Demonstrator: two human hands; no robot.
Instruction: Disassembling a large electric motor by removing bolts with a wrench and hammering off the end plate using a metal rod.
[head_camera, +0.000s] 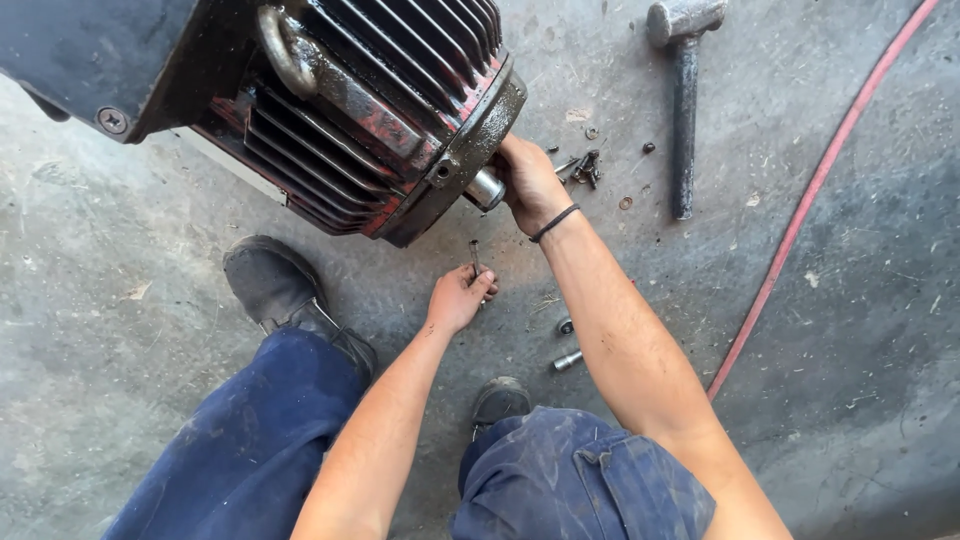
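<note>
Head view shows my right hand (527, 182) clamped around the finned red-black motor's (370, 95) steel shaft (486, 188) to steady it, while my left hand (458, 297) below pinches a thin dark bolt (474, 258) upright.

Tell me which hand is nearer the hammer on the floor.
Right. The right hand is at the motor end, with the hammer just beyond a small pile of bolts. The left hand is lower, holding a thin tool, farther off.
</note>
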